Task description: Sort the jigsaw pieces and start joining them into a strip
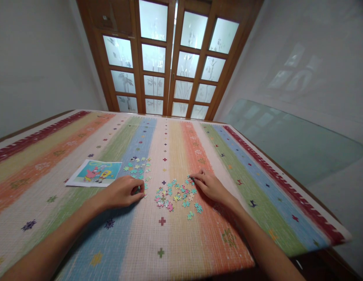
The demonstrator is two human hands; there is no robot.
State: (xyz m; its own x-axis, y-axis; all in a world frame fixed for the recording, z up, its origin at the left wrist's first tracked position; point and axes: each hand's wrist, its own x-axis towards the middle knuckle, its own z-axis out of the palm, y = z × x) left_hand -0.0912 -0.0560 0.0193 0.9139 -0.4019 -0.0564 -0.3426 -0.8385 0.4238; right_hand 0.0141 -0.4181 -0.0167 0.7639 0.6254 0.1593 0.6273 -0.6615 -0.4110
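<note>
Loose jigsaw pieces (177, 195) lie scattered in the middle of a striped, colourful tablecloth (199, 242). A second cluster of pieces (139, 166) lies a little further back on the left. My left hand (123, 192) rests knuckles up beside that cluster, with its fingertips pinched on a small piece at the cloth. My right hand (209, 185) lies on the right edge of the middle scatter, fingers curled, fingertips pressed on a piece. A cartoon reference picture (95, 173) lies flat to the left of my left hand.
The table runs back to a wooden door with frosted glass panes (169, 66). A sheet of glass (286, 144) leans against the wall on the right, past the table's right edge (316, 207). White walls stand on both sides.
</note>
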